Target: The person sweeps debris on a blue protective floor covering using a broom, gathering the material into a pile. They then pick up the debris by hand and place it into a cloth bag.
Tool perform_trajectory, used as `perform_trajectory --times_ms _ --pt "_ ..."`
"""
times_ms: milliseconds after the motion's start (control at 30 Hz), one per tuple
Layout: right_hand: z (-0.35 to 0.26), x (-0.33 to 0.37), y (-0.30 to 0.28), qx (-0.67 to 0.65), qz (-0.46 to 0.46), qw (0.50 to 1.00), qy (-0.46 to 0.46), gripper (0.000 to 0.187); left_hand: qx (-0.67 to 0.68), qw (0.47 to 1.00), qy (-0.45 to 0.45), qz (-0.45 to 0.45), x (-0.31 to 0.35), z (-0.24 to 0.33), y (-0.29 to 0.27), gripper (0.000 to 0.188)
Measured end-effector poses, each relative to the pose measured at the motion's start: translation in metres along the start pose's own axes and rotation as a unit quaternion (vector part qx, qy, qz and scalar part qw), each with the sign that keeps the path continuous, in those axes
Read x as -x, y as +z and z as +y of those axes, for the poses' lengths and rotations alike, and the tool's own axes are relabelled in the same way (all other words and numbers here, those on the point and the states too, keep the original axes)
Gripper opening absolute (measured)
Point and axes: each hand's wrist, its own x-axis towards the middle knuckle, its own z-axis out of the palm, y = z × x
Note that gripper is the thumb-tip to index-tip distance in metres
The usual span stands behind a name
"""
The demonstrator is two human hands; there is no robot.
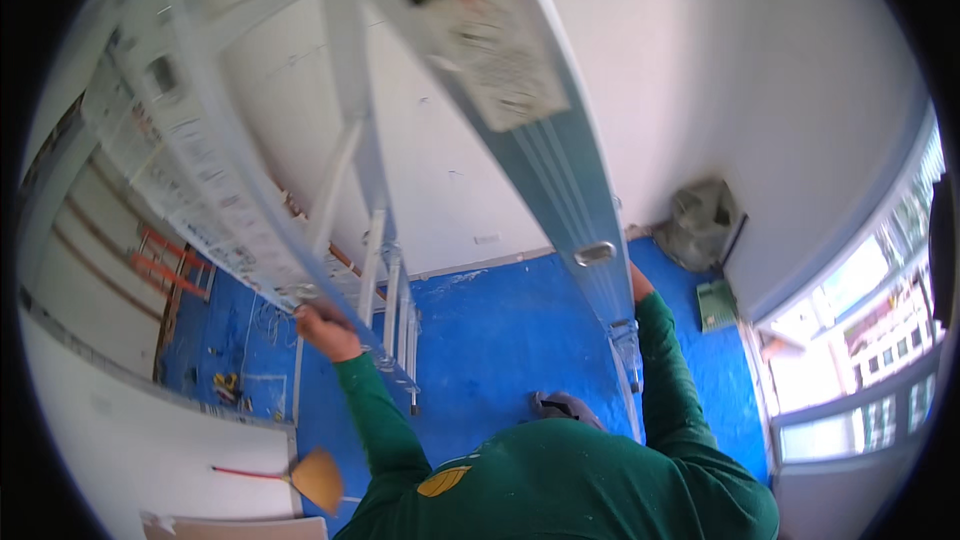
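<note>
We had our left hand (330, 333) clamped on the left side of the metal ladder (548, 175), which stood up before us over the blue floor covering (490, 325); our right hand (639, 285) was at its right rail, fingers hidden, so we could not tell its grip. Far right, by the wall, we saw a grey bag-like container (697, 227), contents unclear, near a green tray-like piece (716, 306).

This seems to be a room under renovation: blue sheeting (480, 330) covers the floor, the white wall (640, 50) is bare and marked, and a metal ladder (558, 180), a broom (317, 480) and a green dustpan (716, 307) are present.
</note>
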Motion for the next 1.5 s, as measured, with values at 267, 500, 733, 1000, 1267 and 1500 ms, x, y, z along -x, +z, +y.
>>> perform_trajectory --times_ms 267,500,733,1000,1267,1500 --pt "-0.034 -0.077 -0.036 0.065 -0.001 0.996 0.063 0.029 -0.088 0.993 -0.037 -0.074 0.032 -0.03 0.112 0.029" --pt "-0.065 -0.089 0.012 0.112 -0.012 0.992 0.048 0.025 -0.055 0.993 -0.057 -0.091 0.075 0.027 0.069 0.053" --pt "-0.047 -0.066 0.131 0.134 -0.141 0.981 0.021 0.021 -0.173 0.969 -0.102 -0.145 0.112 0.029 0.048 0.035" --pt "-0.022 0.094 0.328 0.197 -0.412 0.884 0.103 0.017 -0.322 0.905 -0.159 -0.226 0.251 0.139 -0.153 0.06" --pt "0.032 0.203 0.418 0.301 -0.53 0.748 0.263 0.012 -0.55 0.715 -0.431 0.021 0.459 0.287 -0.522 0.056" --pt "0.039 0.174 0.592 0.285 -0.665 0.679 0.123 0.009 -0.575 0.694 -0.285 0.326 0.472 0.421 -0.633 0.04"
